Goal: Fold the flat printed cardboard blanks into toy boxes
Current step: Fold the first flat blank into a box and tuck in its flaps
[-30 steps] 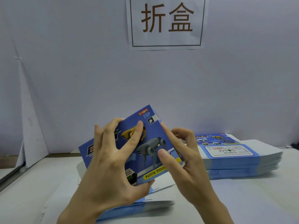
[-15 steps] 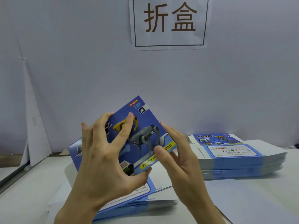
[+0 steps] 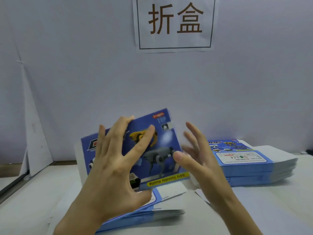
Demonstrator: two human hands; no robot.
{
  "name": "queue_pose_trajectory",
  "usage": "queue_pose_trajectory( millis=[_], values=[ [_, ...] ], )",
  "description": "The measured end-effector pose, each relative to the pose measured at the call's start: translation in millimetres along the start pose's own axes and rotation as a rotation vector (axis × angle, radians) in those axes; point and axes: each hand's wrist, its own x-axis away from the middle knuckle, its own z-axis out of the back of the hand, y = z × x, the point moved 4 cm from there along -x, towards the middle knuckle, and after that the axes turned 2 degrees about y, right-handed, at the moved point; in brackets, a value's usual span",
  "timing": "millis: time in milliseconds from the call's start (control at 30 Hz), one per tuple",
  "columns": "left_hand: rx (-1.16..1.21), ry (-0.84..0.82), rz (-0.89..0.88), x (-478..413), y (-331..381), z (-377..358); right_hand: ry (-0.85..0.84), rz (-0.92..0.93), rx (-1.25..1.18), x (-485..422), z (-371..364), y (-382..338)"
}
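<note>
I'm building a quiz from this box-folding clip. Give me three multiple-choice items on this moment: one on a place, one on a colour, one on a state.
1. Where does the taller stack of flat blanks lie?
A. On the table at the right
B. Leaning on the wall at the left
C. On the person's lap

2. What colour is the band that carries the toy's name on the held box?
A. Red
B. Yellow
C. Green

3. How does the right hand stand?
A. Clenched in a fist
B. Flat on the table
C. Open, fingers spread, beside the box

Answers:
1 A: the stack of blanks rests on the table right of the hands.
2 B: the band along the lower edge of the toy box is yellow, while the left hand grips the box.
3 C: the right hand is open at the box's right edge.
</note>
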Motion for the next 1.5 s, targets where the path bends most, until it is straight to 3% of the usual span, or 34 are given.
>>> queue_pose_trajectory(
  millis=[100,167,233,367,433,500,600,700,767,833,933,1000,1067,1167,1267,1500],
  values=[
    [-0.007,-0.081,-0.024,1.3,-3.4,-5.8,-0.093,-0.213,-0.013,-1.4,3.1,10.5],
    [-0.022,-0.074,0.051,2.9,-7.5,-14.2,0.012,-0.222,0.029,-3.8,3.0,16.7],
    [0.048,0.012,0.259,2.3,-15.6,-16.1,0.127,-0.193,-0.043,-5.1,1.0,24.3],
    [0.683,0.083,0.902,15.1,-47.7,-26.9,0.153,-0.126,-0.41,-6.3,-3.9,28.9],
    [1.147,0.1,0.976,16.9,-51.3,-31.5,0.098,-0.154,-0.467,-7.4,-1.4,28.9],
    [1.381,0.082,0.951,15.1,-50.4,-35.7,-0.004,-0.205,-0.339,-6.7,4.4,28.3],
    [1.358,0.263,0.915,14.1,-52.0,-36.5,-0.16,-0.282,-0.044,-2.8,15.3,28.2],
    [1.182,0.346,0.817,12.7,-50.7,-30.9,-0.032,-0.281,-0.043,-6.6,31.5,26.2],
    [1.043,0.3,0.724,11.3,-44.7,-26.0,0.09,-0.212,0.013,-10.4,41.7,21.3],
    [0.967,0.212,0.667,9.9,-35.8,-27.1,0.104,-0.16,-0.023,-11.1,41.1,14.5],
    [0.812,0.018,0.678,7.7,-21.5,-41.1,0.064,-0.14,0.02,-8.1,26.8,9.2],
    [0.734,-0.068,0.709,6.3,-19.9,-45.7,0.126,-0.146,0.104,-6.7,20.0,10.7],
    [0.805,-0.09,0.716,7.4,-20.9,-43.2,0.205,-0.15,0.141,-6.2,18.3,11.8],
    [1.049,0.002,0.821,9.9,-28.1,-36.1,0.234,-0.147,0.129,-6.5,19.2,10.8],
    [1.062,0.045,0.939,10.9,-36.1,-39.4,0.226,-0.178,0.073,-8.9,21.6,15.0],
    [1.267,-0.023,0.948,9.4,-36.0,-53.6,0.282,-0.343,-0.25,-9.5,33.5,38.3]
  ],
)
